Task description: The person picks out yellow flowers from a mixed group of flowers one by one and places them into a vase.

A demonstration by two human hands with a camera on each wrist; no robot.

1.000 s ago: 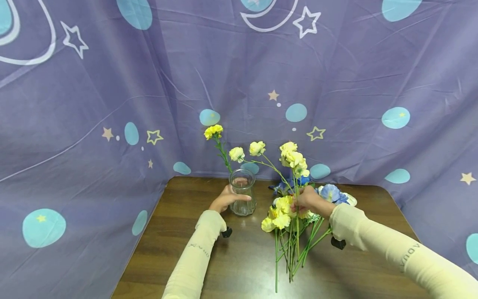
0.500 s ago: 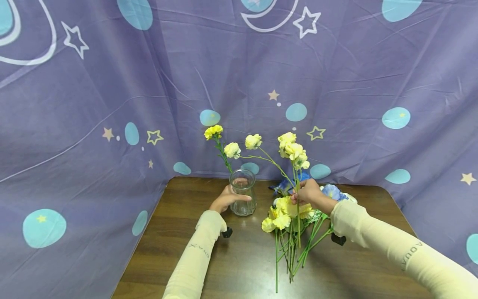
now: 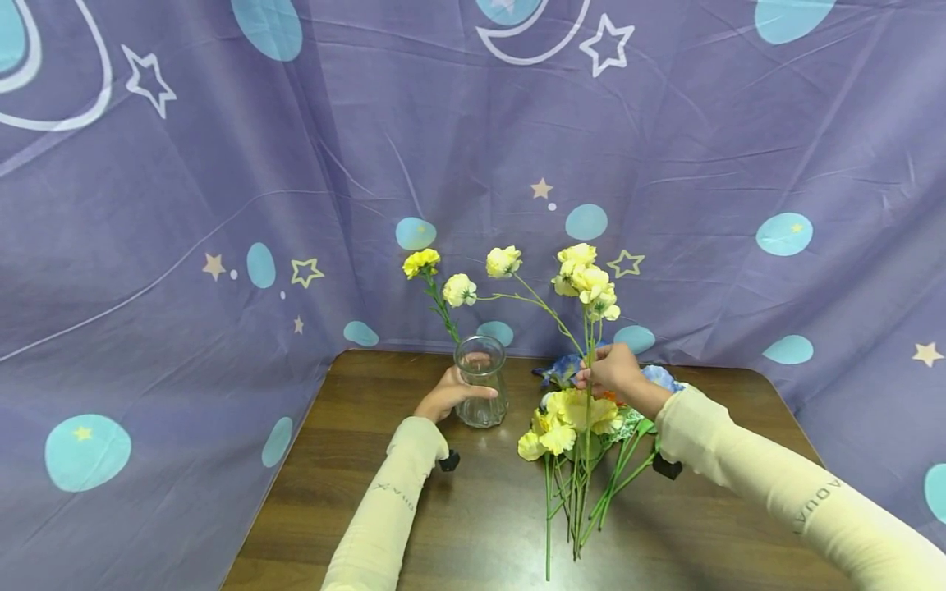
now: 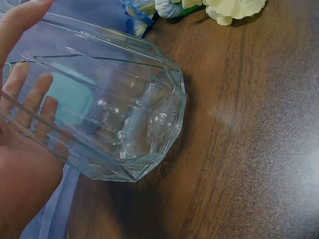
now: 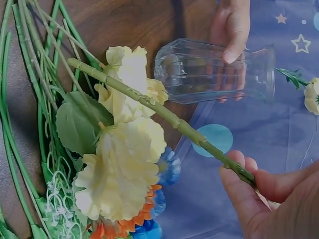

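— Our hands?
— Left hand [image 3: 447, 393] curled round the glass vase [image 3: 484, 413], upright on the table [image 3: 332, 468]; right hand [image 3: 621, 376] pinching the cream spray [image 3: 594, 286] above the lying flowers [image 3: 559, 425].
— Handling?
— We judge the vase slick, breakable, best held round its body; the spray light, springy, best taken by its stem [image 5: 172, 117].
— Views?
— Right wrist shows us the stem's knobbly end; head view loses it against the lying flowers.
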